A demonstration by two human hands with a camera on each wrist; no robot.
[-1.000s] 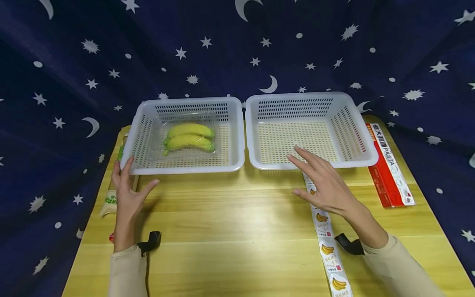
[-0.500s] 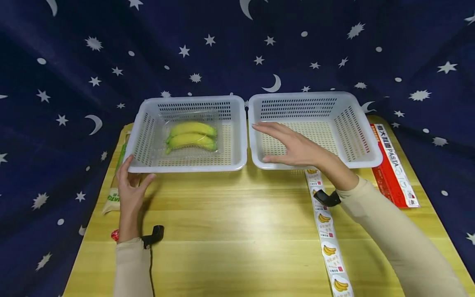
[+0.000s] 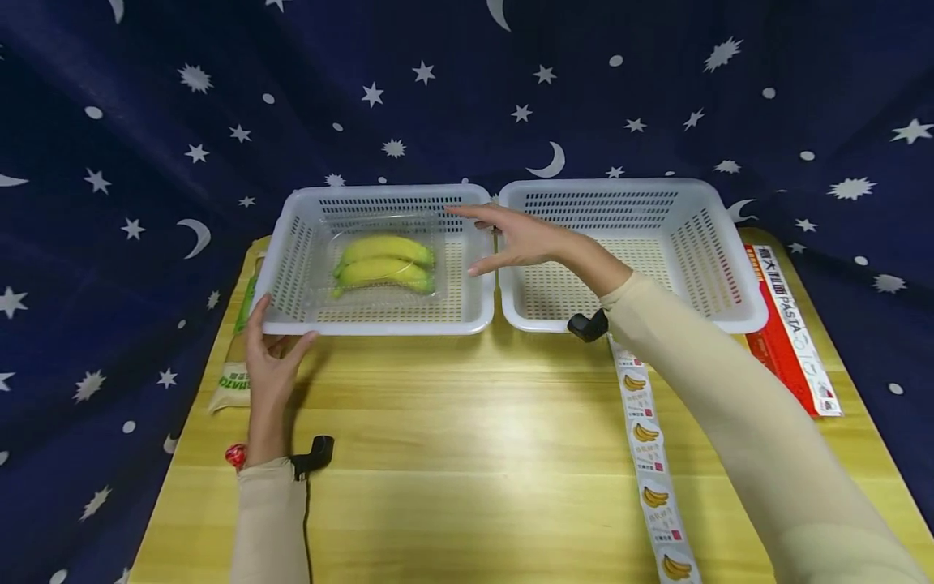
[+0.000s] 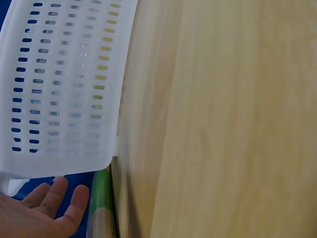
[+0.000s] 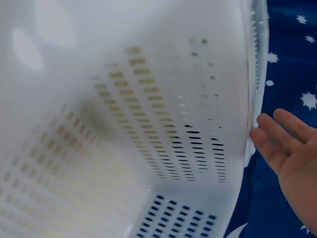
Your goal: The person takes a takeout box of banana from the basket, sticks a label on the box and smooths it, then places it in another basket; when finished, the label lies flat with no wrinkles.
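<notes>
A white plastic basket [image 3: 379,328] stands at the left of the table. Inside it lies a clear plastic clamshell box [image 3: 321,284] with two yellow-green bananas [image 3: 387,259]. My left hand [image 3: 273,369] is at the basket's front left corner, fingertips right at the rim and thumb spread apart; the left wrist view has the fingers [image 4: 52,201] just below that corner. Reaching across from the right, my right hand [image 3: 521,238] is over the left basket's right rim, thumb and fingers apart with nothing between them. Its fingertips overlap the rims in the right wrist view.
A second white basket [image 3: 635,327] stands close beside the first. From its front edge runs a strip of banana stickers [image 3: 649,454]. A red pasta packet [image 3: 791,341] lies at the right, a green and beige packet [image 3: 233,385] at the left, near a small red object [image 3: 236,455].
My right hand has swept left, from the front of the right basket across it to the left basket's right rim. The left hand stays by the left corner. The view has shifted slightly.
</notes>
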